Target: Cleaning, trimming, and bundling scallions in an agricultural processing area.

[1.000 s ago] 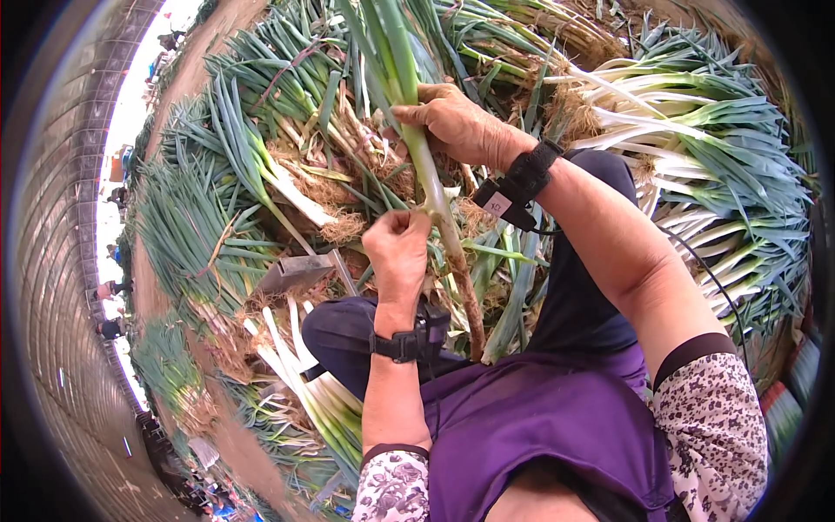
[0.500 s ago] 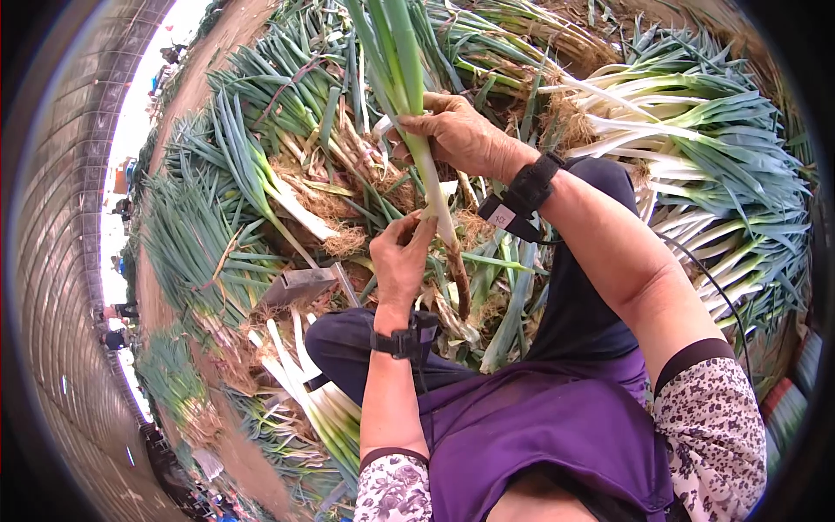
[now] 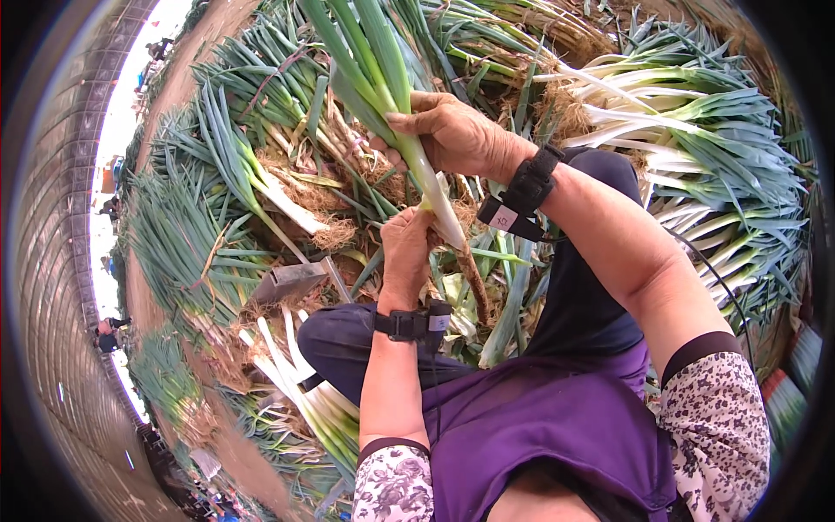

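Note:
A large green onion [image 3: 439,198] hangs slantwise in front of me, its broad green leaves up and its white stalk down. My right hand [image 3: 457,135] is wrapped round the stalk just below where the leaves part. Lower down, the fingers of my left hand [image 3: 404,248] are pinched together against the side of the white stalk, at a pale strip of outer skin. What exactly those fingertips grip is partly hidden. Beneath the stalk's lower end a brown, stick-like piece [image 3: 477,278] points down toward loose peelings.
White-stalked green onions [image 3: 678,130] are heaped at the right. Unpeeled ones with roots [image 3: 278,161] lie at the far left. A metal blade-like tool [image 3: 291,280] stands left of my knee [image 3: 344,339], beside more white stalks [image 3: 291,370]. Leaf scraps [image 3: 509,322] cover the ground between my legs.
The green onion has tilted, its leaves swinging left and its lower end shifting slightly right. My left fingers have closed more tightly at the stalk. My right hand keeps its hold.

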Motion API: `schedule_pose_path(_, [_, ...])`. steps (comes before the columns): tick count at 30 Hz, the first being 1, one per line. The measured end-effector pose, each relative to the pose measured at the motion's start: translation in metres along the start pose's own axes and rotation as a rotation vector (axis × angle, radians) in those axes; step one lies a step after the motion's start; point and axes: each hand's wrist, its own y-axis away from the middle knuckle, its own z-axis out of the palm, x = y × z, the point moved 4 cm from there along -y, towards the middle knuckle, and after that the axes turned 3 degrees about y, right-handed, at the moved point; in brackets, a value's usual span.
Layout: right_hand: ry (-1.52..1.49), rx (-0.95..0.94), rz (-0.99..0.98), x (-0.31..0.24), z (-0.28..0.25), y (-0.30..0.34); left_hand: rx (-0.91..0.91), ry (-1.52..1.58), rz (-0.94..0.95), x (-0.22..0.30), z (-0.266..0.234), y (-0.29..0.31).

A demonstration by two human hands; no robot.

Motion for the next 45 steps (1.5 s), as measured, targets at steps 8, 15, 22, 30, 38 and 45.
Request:
schedule_pose_path(8, [0.002,-0.11,0.14,0.015,0.012,0.009,-0.177,0.213,-0.204,-0.026,-0.009,-0.001])
schedule_pose_path(15, [0.142,-0.111,0.124,0.025,0.005,0.016,-0.061,-0.12,-0.509,-0.101,-0.011,0.006])
schedule_pose_path(22, [0.185,0.054,-0.013,0.004,-0.017,0.007,-0.008,-0.554,0.219,-0.117,-0.037,0.016])
schedule_pose_path(30, [0.019,0.33,-0.09,-0.046,-0.054,0.004,-0.218,-0.611,0.235,-0.031,0.052,0.019])
schedule_pose_path(38, [-0.061,0.701,-0.164,-0.085,-0.111,0.037,-0.449,-0.578,0.337,-0.018,0.064,0.056])
schedule_pose_path(45, [-0.072,0.901,-0.296,-0.159,-0.177,0.066,-0.334,0.053,-0.412,-0.046,-0.044,0.169])
